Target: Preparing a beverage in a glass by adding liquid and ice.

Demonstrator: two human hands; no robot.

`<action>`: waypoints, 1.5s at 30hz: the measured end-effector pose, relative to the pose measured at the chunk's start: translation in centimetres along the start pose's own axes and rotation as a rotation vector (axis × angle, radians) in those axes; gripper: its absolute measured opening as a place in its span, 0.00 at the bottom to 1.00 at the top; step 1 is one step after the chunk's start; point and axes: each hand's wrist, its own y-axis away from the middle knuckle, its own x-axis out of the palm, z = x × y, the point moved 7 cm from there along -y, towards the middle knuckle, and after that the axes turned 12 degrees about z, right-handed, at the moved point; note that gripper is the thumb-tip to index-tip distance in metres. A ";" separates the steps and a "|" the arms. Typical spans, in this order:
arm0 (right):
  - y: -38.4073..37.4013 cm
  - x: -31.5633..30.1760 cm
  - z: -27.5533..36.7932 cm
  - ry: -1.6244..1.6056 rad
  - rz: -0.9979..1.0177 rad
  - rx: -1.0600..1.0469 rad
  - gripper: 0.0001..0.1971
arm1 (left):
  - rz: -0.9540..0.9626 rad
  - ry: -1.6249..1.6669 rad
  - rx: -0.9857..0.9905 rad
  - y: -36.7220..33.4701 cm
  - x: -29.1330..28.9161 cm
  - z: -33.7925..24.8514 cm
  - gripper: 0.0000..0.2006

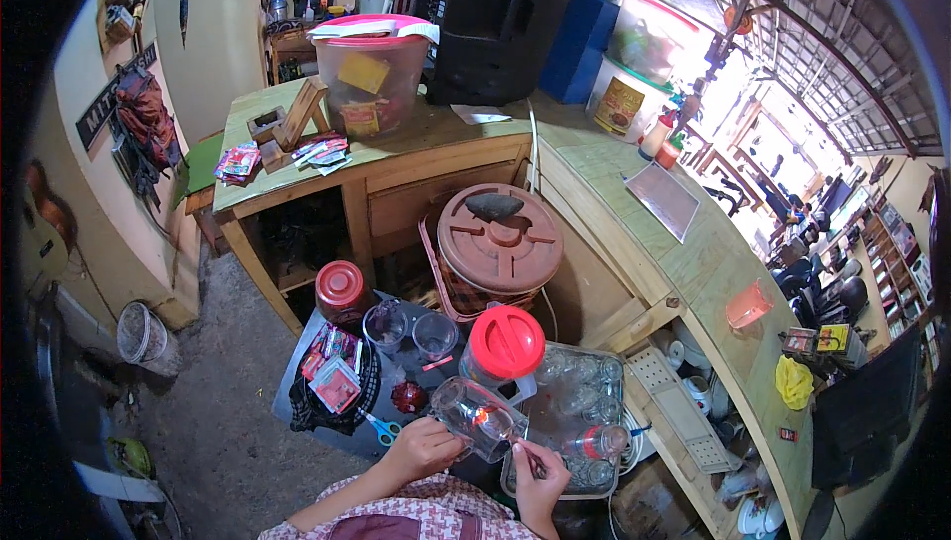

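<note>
My left hand (424, 449) is closed round the lower side of a clear glass jar (460, 400), tilted over the low table. A small orange-red patch shows through its wall. At the jar's other end, my right hand (540, 477) pinches something thin that I cannot make out. Just beyond stands a clear pitcher with a red lid (507, 340). Left of the jar sit a dark red faceted object (408, 397) and blue-handled scissors (382, 429). A tray (509, 476) of upturned clear glasses is on the right, with a red-banded jar (600, 440) lying on them.
On the low table are two clear tubs (434, 334), a red-lidded jar (340, 285) and a black basket of sachets (337, 381). Behind stands a brown lidded drum (500, 238). A wooden counter (634, 243) curves round the right, carrying an orange cup (749, 304).
</note>
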 end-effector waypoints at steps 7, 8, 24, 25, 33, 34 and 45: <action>-0.1 1.8 -3.8 -0.705 0.029 0.330 0.09 | -0.040 -0.042 -0.010 0.3 -0.2 0.2 0.08; -0.3 2.0 -4.3 -0.736 0.061 0.328 0.09 | -0.039 -0.044 -0.016 0.4 -0.2 0.4 0.07; 0.2 -1.3 3.2 0.254 -0.109 -0.268 0.05 | -0.077 -0.007 -0.086 0.4 0.2 1.5 0.09; 0.1 -1.3 3.2 0.255 -0.108 -0.267 0.05 | -0.080 0.014 -0.109 0.5 0.3 1.8 0.09; -0.7 0.2 2.5 0.388 -0.089 -0.347 0.06 | -0.057 0.007 -0.122 0.9 0.8 1.7 0.09; -0.8 0.5 2.5 0.388 -0.088 -0.348 0.06 | -0.042 0.024 -0.108 1.0 1.2 1.8 0.09; -2.0 0.2 0.8 0.177 0.042 -0.301 0.05 | 0.013 0.093 -0.120 1.3 2.1 2.0 0.09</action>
